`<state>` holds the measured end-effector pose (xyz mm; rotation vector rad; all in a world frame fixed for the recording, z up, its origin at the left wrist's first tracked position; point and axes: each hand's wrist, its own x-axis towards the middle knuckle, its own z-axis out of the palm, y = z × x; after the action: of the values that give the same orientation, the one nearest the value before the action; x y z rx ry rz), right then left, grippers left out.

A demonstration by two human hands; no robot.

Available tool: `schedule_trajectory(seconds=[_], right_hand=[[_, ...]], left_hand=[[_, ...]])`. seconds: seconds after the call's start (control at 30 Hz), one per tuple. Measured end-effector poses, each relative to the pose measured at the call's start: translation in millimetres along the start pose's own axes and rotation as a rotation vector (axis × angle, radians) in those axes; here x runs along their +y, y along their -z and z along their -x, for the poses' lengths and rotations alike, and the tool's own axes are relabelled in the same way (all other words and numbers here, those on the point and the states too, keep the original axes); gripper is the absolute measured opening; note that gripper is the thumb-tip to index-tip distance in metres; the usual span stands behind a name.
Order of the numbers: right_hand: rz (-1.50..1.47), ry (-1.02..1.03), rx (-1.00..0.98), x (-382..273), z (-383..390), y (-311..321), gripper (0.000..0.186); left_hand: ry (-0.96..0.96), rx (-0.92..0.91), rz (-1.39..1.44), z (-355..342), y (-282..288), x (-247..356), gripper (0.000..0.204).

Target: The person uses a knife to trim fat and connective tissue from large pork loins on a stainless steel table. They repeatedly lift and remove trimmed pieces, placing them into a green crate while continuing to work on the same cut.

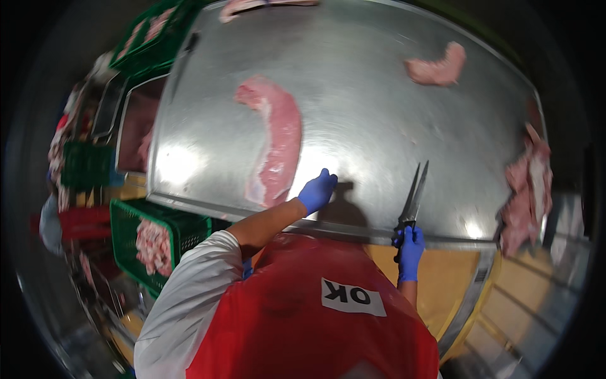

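Observation:
My left hand (317, 191), in a blue glove, has its fingers curled closed with nothing visible in them, just right of the lower end of a long, curved pink piece of meat (281, 139) on the steel table (353, 114). At the table's near edge, my right hand (409, 249), also gloved blue, grips a knife (416, 196) whose blade points away from me. A smaller meat piece (435, 69) lies at the back right; a ragged one (524, 189) hangs along the right edge. Another piece (252, 7) sits at the far edge.
At left stand a green crate of meat scraps (153, 249), a steel tray holding meat (129, 129), another green crate (88, 167) and a crate of meat (145, 35) farther back. A person (50, 224) appears at the far left. A yellow platform (467, 284) shows below the table's edge.

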<state>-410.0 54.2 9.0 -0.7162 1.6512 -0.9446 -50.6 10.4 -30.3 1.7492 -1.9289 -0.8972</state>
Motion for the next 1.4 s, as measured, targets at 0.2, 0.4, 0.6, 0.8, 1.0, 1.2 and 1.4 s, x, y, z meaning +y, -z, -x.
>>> schedule_trajectory(seconds=[0.2,0.4,0.6,0.8,1.0,1.2,1.4], right_hand=[[0.178,0.078,-0.332,-26.6,-46.9,-74.6,0.013],[0.270,0.151,-0.520,-60.3,-53.5,-150.0,0.013],[0.354,0.184,-0.576,-59.5,-42.9,-177.6,0.014],[0.386,0.284,-0.519,-31.2,-57.6,-151.3,0.018],[0.406,0.241,-0.330,-28.3,-54.0,-103.3,0.017],[0.379,0.301,-0.261,-11.6,-46.3,-70.5,0.018],[0.395,0.280,-0.139,-35.1,5.7,-23.0,0.017]], left_hand=[[0.266,0.740,0.288,90.7,106.0,-36.7,0.016],[0.686,1.392,0.038,309.1,231.6,-131.7,0.016],[1.155,1.344,-0.501,504.8,270.5,-199.6,0.017],[1.494,0.122,0.097,586.1,299.3,-244.5,0.047],[1.079,0.865,-0.456,377.8,329.2,-205.1,0.046],[0.557,0.715,0.291,70.2,210.8,-221.4,0.065],[0.687,0.699,0.518,-105.7,177.1,-201.5,0.118]])
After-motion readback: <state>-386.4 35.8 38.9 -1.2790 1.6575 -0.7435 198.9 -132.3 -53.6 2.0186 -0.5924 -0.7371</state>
